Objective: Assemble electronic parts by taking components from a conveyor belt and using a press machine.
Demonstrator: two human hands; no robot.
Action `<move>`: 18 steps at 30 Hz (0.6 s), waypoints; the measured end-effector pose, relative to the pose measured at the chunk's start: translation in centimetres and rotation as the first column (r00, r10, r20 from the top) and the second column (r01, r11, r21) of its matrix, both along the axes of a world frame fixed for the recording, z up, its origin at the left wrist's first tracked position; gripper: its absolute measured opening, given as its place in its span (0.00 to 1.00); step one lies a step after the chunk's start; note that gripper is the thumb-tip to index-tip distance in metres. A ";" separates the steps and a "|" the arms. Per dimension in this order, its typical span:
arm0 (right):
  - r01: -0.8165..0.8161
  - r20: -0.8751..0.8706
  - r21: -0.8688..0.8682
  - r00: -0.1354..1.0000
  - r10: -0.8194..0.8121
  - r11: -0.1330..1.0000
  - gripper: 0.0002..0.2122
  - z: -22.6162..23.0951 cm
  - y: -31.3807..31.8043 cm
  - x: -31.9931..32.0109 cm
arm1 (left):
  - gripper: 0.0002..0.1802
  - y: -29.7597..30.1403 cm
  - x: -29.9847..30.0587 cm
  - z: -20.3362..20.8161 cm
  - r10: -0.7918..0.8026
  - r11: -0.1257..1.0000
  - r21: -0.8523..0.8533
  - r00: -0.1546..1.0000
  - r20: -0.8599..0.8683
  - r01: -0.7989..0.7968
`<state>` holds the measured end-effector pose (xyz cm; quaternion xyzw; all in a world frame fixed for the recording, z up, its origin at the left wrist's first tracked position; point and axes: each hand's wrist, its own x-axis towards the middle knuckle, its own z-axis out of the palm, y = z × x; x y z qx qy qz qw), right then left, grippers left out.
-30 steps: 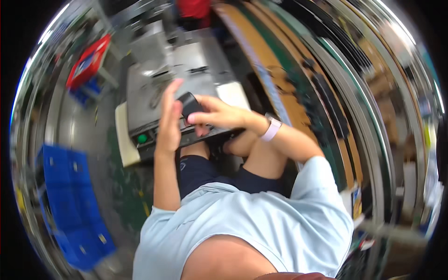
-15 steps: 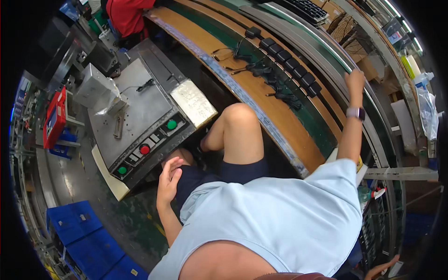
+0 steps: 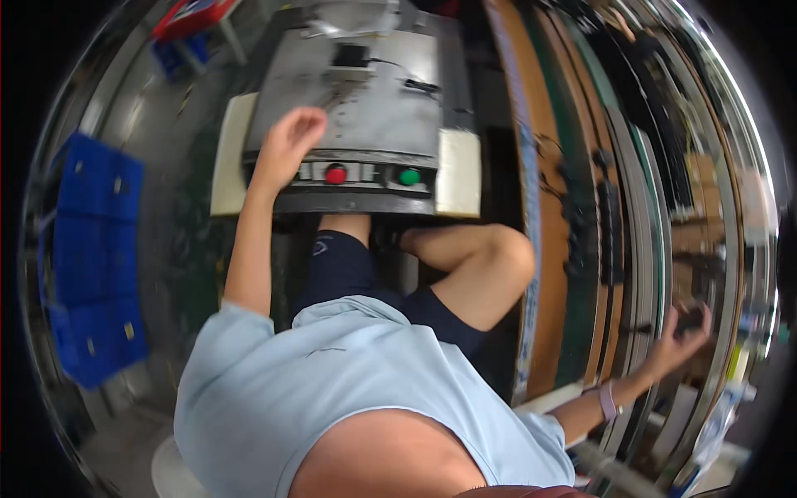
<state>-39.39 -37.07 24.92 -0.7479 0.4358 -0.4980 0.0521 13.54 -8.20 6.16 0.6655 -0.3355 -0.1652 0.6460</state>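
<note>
My left hand (image 3: 287, 148) hangs over the left front of a grey metal bench machine (image 3: 390, 116), close to its button panel. Its fingers are loosely curled and apart, with nothing visible in them. On the machine top lies a black power adapter (image 3: 352, 56), its dark cable (image 3: 422, 85) running to the right. Far out on the right, beyond the conveyor rails, my right hand (image 3: 674, 342) has thumb and fingers around a small dark block (image 3: 689, 319) that looks like another adapter; blur hides its details.
A red button (image 3: 334, 173) and a green button (image 3: 409, 177) sit on the machine's front. To the right runs a wooden-topped line (image 3: 544, 332) with a row of black adapters (image 3: 610, 224) and cables. Blue bins (image 3: 95, 257) stand at the left.
My view has turned toward the machine. My left hand has moved forward over the machine's front; my right hand has left the rail and now has a dark block in its fingers.
</note>
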 end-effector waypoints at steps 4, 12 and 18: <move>-0.350 0.180 0.112 0.927 0.328 0.930 0.25 4.0 -1.3 5.3 | 0.19 -4.7 10.8 -3.2 0.263 0.956 -0.183 0.945 0.196 -0.228; -0.686 0.039 0.469 0.646 0.763 0.557 0.22 -4.9 -1.7 29.7 | 0.38 -8.8 16.4 -2.2 -0.155 0.951 -0.242 0.975 0.160 0.191; -0.881 0.245 0.433 0.317 0.916 0.189 0.24 -15.1 -0.9 48.8 | 0.39 -0.1 7.1 -2.1 -0.604 0.570 -0.802 0.754 -0.261 0.179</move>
